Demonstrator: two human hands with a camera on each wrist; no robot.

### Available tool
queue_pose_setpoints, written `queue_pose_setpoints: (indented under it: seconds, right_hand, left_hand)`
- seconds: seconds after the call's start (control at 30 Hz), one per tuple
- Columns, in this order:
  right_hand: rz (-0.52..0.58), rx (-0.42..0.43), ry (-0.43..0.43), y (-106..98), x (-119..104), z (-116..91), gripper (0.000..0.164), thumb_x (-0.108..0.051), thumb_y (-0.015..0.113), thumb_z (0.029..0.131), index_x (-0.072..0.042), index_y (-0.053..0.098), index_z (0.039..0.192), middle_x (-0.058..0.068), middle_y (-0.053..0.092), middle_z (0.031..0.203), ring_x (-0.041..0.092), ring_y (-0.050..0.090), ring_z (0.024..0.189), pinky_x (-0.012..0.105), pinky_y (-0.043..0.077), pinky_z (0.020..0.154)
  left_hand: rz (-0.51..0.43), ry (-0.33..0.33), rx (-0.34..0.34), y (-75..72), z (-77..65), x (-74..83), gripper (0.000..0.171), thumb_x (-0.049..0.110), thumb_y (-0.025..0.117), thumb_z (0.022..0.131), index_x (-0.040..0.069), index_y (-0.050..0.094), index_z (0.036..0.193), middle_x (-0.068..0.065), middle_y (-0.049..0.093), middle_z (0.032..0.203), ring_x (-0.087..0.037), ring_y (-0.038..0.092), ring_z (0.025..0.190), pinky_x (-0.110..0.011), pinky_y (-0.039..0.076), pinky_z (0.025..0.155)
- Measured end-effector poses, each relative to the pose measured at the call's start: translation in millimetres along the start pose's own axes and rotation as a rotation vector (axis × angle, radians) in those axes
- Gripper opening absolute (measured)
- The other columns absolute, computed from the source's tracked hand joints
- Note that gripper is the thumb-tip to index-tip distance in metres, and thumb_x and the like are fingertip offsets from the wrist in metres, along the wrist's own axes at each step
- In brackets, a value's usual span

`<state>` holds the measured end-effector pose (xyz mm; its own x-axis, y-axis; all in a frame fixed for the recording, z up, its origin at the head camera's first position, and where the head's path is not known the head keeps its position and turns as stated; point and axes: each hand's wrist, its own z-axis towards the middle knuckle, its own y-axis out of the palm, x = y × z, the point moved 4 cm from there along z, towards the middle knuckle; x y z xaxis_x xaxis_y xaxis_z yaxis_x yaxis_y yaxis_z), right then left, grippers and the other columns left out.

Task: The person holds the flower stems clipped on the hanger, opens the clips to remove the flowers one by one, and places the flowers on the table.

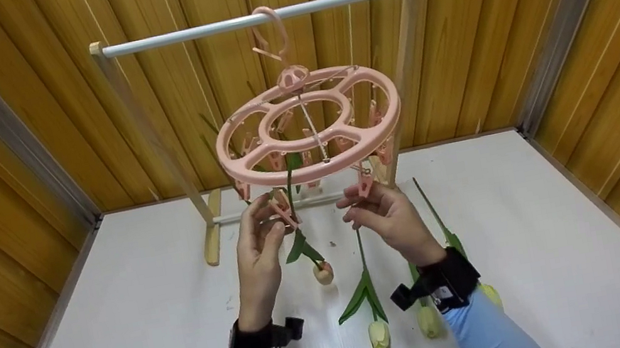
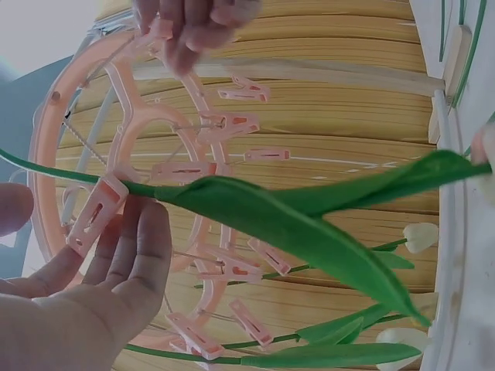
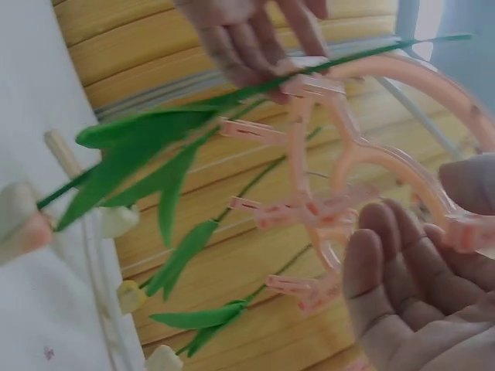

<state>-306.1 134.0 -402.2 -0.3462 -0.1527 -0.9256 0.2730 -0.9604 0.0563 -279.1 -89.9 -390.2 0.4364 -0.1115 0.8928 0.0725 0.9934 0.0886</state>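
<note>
A pink round clip hanger point(image 1: 316, 171) hangs tilted from a white bar. One of its clothespins point(image 2: 99, 215) grips the green stem of a pale pink tulip point(image 1: 323, 273), which hangs head down. My left hand point(image 1: 260, 253) is at that clothespin; its fingers touch it from behind, and the thumb stands apart in the left wrist view. Another clothespin point(image 1: 364, 182) hangs on the hanger's right side. Around it is my right hand point(image 1: 391, 220), fingers loosely bent behind the clothespin and thumb close by, with no clear pinch on it.
Pale yellow tulips point(image 1: 379, 336) lie on the white table point(image 1: 140, 331), some partly under the right wrist. More clipped tulips point(image 3: 189, 247) hang at the hanger's far side. A wooden-legged rack point(image 1: 257, 20) carries the hanger before a wood-panelled wall.
</note>
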Motion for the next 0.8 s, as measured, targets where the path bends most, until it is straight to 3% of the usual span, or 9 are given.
queue_pose_setpoints:
  seconds: [0.17, 0.3, 0.63, 0.8]
  right_hand:
    - [-0.254, -0.150, 0.000, 26.5, 11.6, -0.4, 0.033, -0.004, 0.067, 0.098, 0.008, 0.063, 0.129, 0.025, 0.068, 0.123, 0.023, 0.070, 0.104, 0.028, 0.056, 0.084]
    - [-0.388, -0.202, -0.050, 41.5, 12.7, -0.5, 0.032, -0.011, 0.067, 0.100, -0.001, 0.067, 0.131, 0.018, 0.069, 0.124, 0.029, 0.070, 0.104, 0.035, 0.056, 0.086]
    - [-0.436, -0.126, -0.160, 54.1, 7.3, 0.5, 0.022, -0.011, 0.071, 0.098, -0.004, 0.074, 0.119, 0.011, 0.071, 0.110, 0.025, 0.068, 0.090, 0.027, 0.054, 0.074]
    - [-0.484, -0.107, -0.179, 56.0, 7.3, -0.9, 0.020, -0.008, 0.072, 0.097, -0.005, 0.076, 0.116, 0.008, 0.072, 0.105, 0.017, 0.066, 0.084, 0.025, 0.053, 0.071]
  left_hand:
    - [-0.028, 0.012, -0.006, 0.9, -1.2, 3.1, 0.049, 0.004, 0.051, 0.106, -0.005, 0.036, 0.151, -0.024, 0.051, 0.132, -0.025, 0.061, 0.115, -0.034, 0.053, 0.098]
    - [-0.054, 0.029, -0.021, 2.0, -1.3, 5.4, 0.049, 0.003, 0.050, 0.106, -0.006, 0.035, 0.151, -0.028, 0.048, 0.133, -0.022, 0.062, 0.113, -0.034, 0.053, 0.097]
    - [-0.090, 0.068, -0.057, 5.5, -2.1, 10.0, 0.046, 0.000, 0.050, 0.105, -0.012, 0.034, 0.147, -0.027, 0.047, 0.132, -0.023, 0.064, 0.111, -0.039, 0.056, 0.097]
    - [-0.088, 0.071, -0.055, 4.9, -2.7, 10.5, 0.043, 0.000, 0.050, 0.105, -0.014, 0.037, 0.144, -0.029, 0.045, 0.135, -0.021, 0.067, 0.107, -0.037, 0.058, 0.091]
